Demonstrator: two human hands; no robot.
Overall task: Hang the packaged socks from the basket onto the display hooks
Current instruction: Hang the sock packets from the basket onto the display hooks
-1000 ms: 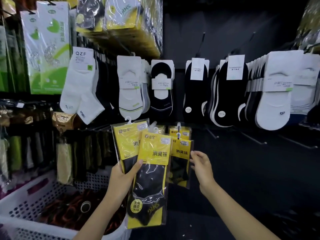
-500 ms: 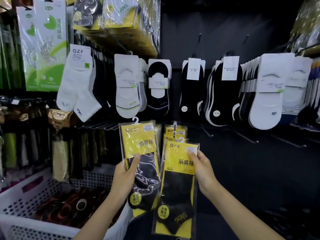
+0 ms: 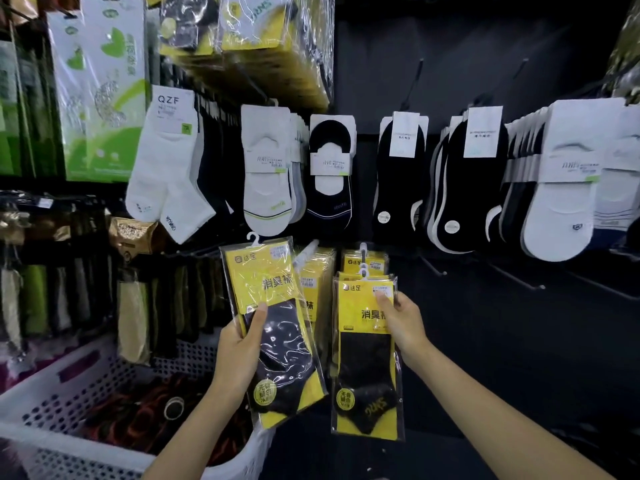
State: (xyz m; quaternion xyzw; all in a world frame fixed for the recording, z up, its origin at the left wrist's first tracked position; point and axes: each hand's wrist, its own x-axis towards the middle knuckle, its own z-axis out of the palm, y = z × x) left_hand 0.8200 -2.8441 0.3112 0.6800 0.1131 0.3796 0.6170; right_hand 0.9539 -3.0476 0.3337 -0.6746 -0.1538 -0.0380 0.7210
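My left hand [image 3: 239,344] grips a yellow-and-black sock pack [image 3: 273,327] by its left edge, tilted, its white hanger free at the top. My right hand [image 3: 401,323] holds a second, matching sock pack [image 3: 363,368] upright by its yellow card. That pack's hanger sits at a display hook [image 3: 362,252] where more yellow packs [image 3: 365,263] hang behind it. Whether it is fully on the hook I cannot tell. The white basket [image 3: 41,403] stands at the lower left with dark packaged goods inside.
White and black socks hang in a row on hooks above, with green-and-white packs at the upper left. Bare hooks [image 3: 519,278] jut from the dark panel at the right. Another stack of yellow packs [image 3: 313,282] hangs between my two packs.
My right hand took one yellow pack from the left hand's pair and raised it to the hook with the other yellow packs. My left hand keeps the remaining pack, lifted slightly.
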